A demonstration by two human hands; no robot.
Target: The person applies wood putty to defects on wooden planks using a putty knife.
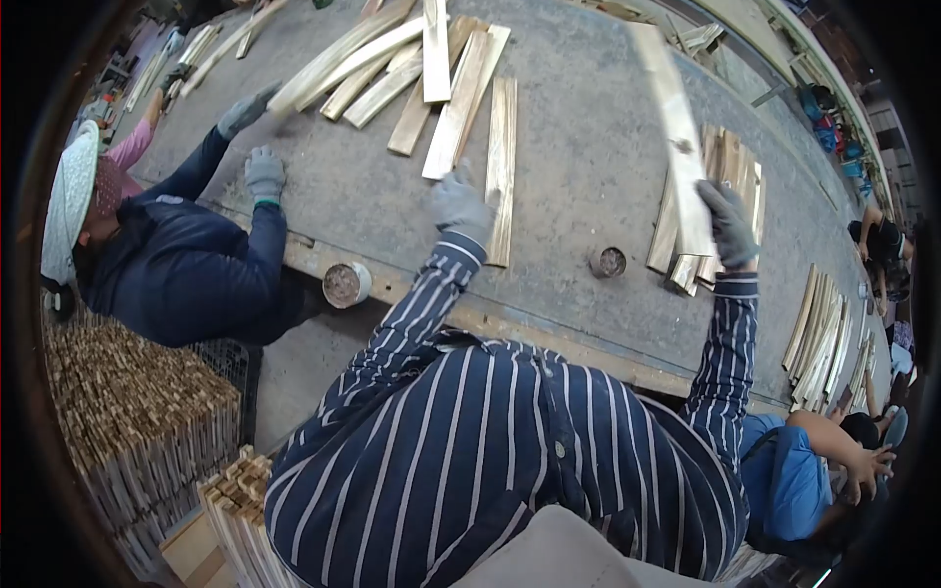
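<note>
My right hand (730, 223), in a grey glove, grips the lower end of a long pale wooden slat (674, 132) with a dark knot. The slat is raised at a tilt over a pile of slats (720, 162) on the grey table (578, 147). My left hand (462, 206), also gloved, is at the lower end of a slat (459, 108) in the left pile; its fingertips touch or nearly touch it, and its grip is unclear. Just right of that hand, a single slat (502, 176) lies on the table.
Between my hands stands a small round tin (608, 262). A bigger tin (346, 284) sits at the table's front edge. At the left, a co-worker in dark clothes (186, 260) handles slats. Stacked slats (147, 421) stand lower left; more slats (818, 338) and people are at the right.
</note>
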